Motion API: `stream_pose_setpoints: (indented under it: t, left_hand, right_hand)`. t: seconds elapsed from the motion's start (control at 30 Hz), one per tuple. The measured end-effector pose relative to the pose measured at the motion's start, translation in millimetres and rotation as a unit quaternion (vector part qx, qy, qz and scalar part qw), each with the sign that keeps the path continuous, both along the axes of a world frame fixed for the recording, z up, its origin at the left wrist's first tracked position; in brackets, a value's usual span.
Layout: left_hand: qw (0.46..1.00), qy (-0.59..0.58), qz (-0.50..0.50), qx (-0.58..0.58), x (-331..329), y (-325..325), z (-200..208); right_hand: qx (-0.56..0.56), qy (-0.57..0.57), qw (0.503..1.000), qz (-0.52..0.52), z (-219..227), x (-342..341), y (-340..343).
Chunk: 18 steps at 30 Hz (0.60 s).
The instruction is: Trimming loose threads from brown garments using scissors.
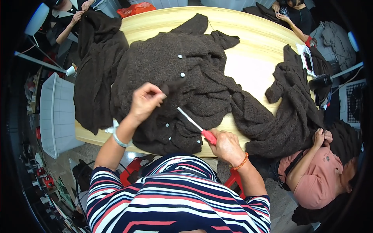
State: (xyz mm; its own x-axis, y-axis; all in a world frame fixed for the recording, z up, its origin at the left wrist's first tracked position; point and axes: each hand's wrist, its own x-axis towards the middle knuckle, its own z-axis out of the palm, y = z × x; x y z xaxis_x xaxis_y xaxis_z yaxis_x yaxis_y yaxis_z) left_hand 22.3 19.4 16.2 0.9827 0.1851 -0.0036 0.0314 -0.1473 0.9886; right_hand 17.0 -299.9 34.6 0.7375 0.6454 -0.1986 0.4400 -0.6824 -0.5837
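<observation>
A dark brown knitted cardigan (147, 58) with sparkly round buttons (182, 75) is spread over the table in front of me. My left hand (147, 101) pinches a raised bit of its front edge between thumb and fingers. In my right hand (228, 146), near the table's front edge, is a red-handled tool (210, 136) with a long thin metal shaft. The shaft points up and left over the cardigan, its tip a short way from my left hand. Its exact kind is hard to make out.
More dark knitwear lies at the left (95, 77) and right (285, 112) of the wooden table (252, 46). Co-workers handle garments at the far left, far right and near right. A white bin (58, 116) stands left; a red plastic bag (136, 9) sits at the back edge.
</observation>
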Motion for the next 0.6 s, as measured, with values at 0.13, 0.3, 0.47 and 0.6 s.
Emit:
stream_pose_setpoints:
  t: [0.13,0.3,0.47,0.6]
  left_hand:
    - [0.961,-0.183,0.202,0.050,7,87,63]
    - [0.816,-0.236,0.500,0.170,-62,243,72]
    - [0.798,-0.182,0.270,0.507,-70,92,52]
    - [0.888,-0.171,-0.007,0.426,-59,-31,13]
  right_hand:
    - [0.004,-0.002,0.998,-0.059,-5,8,-6]
    - [0.000,-0.006,0.997,-0.074,-10,14,-12]
    - [-0.035,0.005,0.995,-0.097,-18,15,-13]
    - [-0.051,0.005,0.995,-0.086,-22,17,-11]
